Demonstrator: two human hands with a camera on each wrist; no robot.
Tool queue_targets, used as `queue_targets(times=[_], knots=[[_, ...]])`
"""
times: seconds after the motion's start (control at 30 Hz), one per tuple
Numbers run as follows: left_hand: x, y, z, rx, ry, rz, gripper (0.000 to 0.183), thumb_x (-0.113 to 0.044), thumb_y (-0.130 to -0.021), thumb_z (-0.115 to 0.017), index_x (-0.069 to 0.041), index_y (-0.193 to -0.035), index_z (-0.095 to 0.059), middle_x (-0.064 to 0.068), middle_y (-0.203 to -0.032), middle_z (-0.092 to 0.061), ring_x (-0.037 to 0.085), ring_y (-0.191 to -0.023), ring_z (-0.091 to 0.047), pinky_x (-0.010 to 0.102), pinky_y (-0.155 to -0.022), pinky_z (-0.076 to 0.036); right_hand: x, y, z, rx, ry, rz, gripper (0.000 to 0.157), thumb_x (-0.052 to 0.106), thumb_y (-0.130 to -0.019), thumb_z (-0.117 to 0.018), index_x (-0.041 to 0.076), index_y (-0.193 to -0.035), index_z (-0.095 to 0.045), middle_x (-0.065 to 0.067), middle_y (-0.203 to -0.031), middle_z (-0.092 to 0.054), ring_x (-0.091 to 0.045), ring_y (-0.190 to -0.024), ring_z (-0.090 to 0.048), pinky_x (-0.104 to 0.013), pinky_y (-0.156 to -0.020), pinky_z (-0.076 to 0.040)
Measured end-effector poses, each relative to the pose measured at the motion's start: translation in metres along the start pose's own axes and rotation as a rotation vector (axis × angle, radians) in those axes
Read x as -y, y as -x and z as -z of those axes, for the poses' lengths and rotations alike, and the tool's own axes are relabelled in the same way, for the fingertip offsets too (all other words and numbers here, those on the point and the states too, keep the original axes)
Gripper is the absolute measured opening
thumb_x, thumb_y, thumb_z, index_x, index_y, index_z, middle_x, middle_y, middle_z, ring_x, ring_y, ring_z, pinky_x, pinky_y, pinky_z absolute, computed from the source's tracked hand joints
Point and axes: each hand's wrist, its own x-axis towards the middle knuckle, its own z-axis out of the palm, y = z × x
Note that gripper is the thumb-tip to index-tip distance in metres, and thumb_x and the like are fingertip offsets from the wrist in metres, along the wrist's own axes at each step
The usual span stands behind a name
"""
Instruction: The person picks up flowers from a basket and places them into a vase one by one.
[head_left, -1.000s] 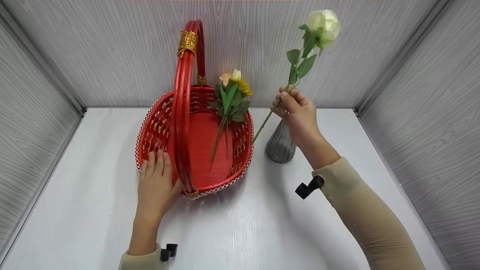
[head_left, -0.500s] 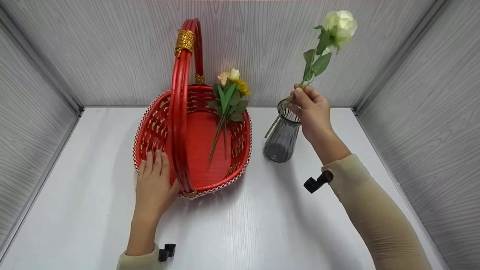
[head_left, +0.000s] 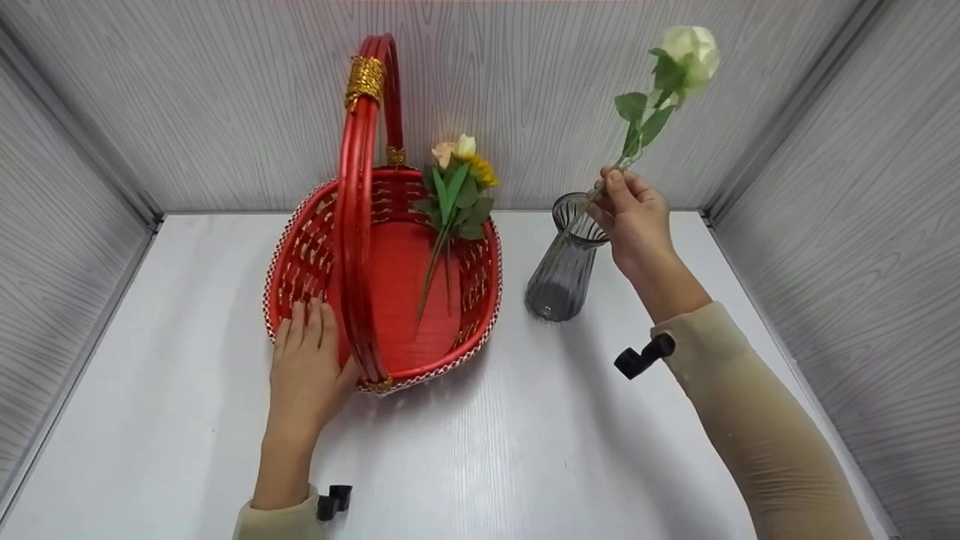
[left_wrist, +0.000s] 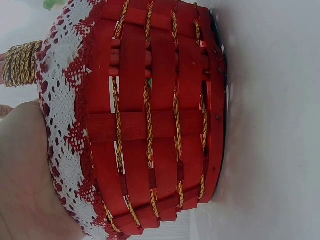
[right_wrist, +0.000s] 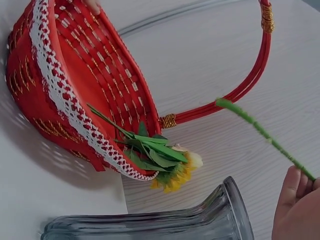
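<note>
Grey walls (head_left: pixel 480 127) enclose a white table (head_left: pixel 480 465). Head view: straight-fingered, the left hand (head_left: pixel 306 375) rests on the red basket (head_left: pixel 409 255) at its seven o'clock; the right hand (head_left: pixel 639 225), at the glass vase's (head_left: pixel 556 292) two o'clock, pinches a white flower (head_left: pixel 691 60). Left wrist: palm meets lace trim (left_wrist: pixel 65 115). Right wrist: stem tip (right_wrist: pixel 223 103) shows apart from vase.

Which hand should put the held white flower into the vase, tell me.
Right hand, I'd judge: it pinches the white flower by its stem near the vase, while the left hand rests on the basket.
</note>
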Motion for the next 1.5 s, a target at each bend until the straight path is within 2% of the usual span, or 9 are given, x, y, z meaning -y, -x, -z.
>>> queue_targets(times=[0.13, 0.27, 0.47, 0.67, 1.0, 1.13, 1.37, 1.5], knots=[[-0.001, -0.002, 0.0, -0.012, -0.001, 0.0, 0.072, -0.033, -0.084, -0.055, 0.006, -0.14, -0.03, 0.025, -0.144, -0.028, 0.035, -0.139, -0.008, 0.05, -0.11, -0.009, 0.004, -0.002, -0.001, 0.007, -0.003, 0.0, 0.022, 0.014, -0.091, -0.051, -0.002, -0.107, -0.051, -0.012, -0.091, -0.058, -0.02, -0.08, -0.061, -0.026, -0.068, -0.052], [-0.001, -0.002, 0.0, -0.015, -0.01, -0.005, 0.071, -0.032, -0.084, -0.055, 0.006, -0.139, -0.031, 0.025, -0.142, -0.031, 0.036, -0.138, -0.011, 0.05, -0.11, -0.01, 0.008, -0.003, -0.003, -0.011, -0.032, -0.013, 0.021, 0.011, -0.092, -0.052, -0.001, -0.109, -0.051, -0.014, -0.09, -0.059, -0.021, -0.078, -0.062, -0.026, -0.067, -0.052], [0.0, 0.0, -0.001, -0.001, -0.007, 0.005, 0.072, -0.033, -0.085, -0.055, 0.006, -0.14, -0.029, 0.025, -0.143, -0.03, 0.036, -0.138, -0.01, 0.05, -0.11, -0.009, 0.01, -0.003, -0.001, -0.007, -0.117, -0.073, 0.028, -0.001, -0.085, -0.06, -0.002, -0.112, -0.054, -0.014, -0.093, -0.06, -0.021, -0.079, -0.062, -0.027, -0.075, -0.052], [0.0, 0.0, -0.001, 0.008, 0.0, 0.008, 0.072, -0.036, -0.086, -0.052, 0.005, -0.14, -0.029, 0.024, -0.144, -0.029, 0.034, -0.139, -0.007, 0.048, -0.111, -0.007, 0.009, -0.003, 0.005, -0.004, -0.133, -0.101, 0.028, 0.003, -0.082, -0.065, -0.004, -0.108, -0.06, -0.014, -0.093, -0.064, -0.022, -0.082, -0.063, -0.027, -0.079, -0.052], [0.0, 0.0, 0.001, 0.011, 0.007, 0.015, 0.07, -0.036, -0.087, -0.051, 0.004, -0.14, -0.03, 0.023, -0.143, -0.031, 0.034, -0.139, -0.008, 0.048, -0.111, -0.007, 0.014, -0.013, 0.009, 0.01, -0.161, -0.085, 0.022, 0.005, -0.082, -0.064, -0.003, -0.102, -0.061, -0.012, -0.088, -0.065, -0.021, -0.08, -0.064, -0.027, -0.073, -0.053], [-0.001, 0.0, 0.0, 0.003, 0.003, 0.013, 0.07, -0.037, -0.087, -0.052, 0.005, -0.14, -0.031, 0.023, -0.143, -0.032, 0.035, -0.138, -0.011, 0.048, -0.111, -0.008, 0.016, -0.016, 0.012, 0.002, -0.194, -0.076, 0.021, 0.003, -0.081, -0.065, -0.004, -0.101, -0.061, -0.014, -0.087, -0.065, -0.022, -0.079, -0.064, -0.03, -0.077, -0.053], [0.0, 0.001, -0.002, -0.043, 0.007, -0.012, 0.069, -0.032, -0.084, -0.056, 0.007, -0.137, -0.035, 0.024, -0.14, -0.036, 0.036, -0.137, -0.014, 0.049, -0.11, -0.01, 0.022, -0.02, 0.016, 0.044, -0.211, -0.03, 0.025, 0.004, -0.086, -0.059, -0.005, -0.109, -0.056, -0.014, -0.092, -0.061, -0.022, -0.084, -0.061, -0.031, -0.085, -0.049], [0.0, 0.001, -0.002, -0.034, 0.01, -0.01, 0.069, -0.033, -0.085, -0.055, 0.006, -0.138, -0.034, 0.025, -0.14, -0.035, 0.036, -0.138, -0.013, 0.048, -0.111, -0.009, 0.026, -0.021, 0.017, 0.034, -0.214, -0.013, 0.025, 0.004, -0.085, -0.06, -0.005, -0.108, -0.057, -0.014, -0.092, -0.061, -0.022, -0.083, -0.062, -0.032, -0.087, -0.049]])
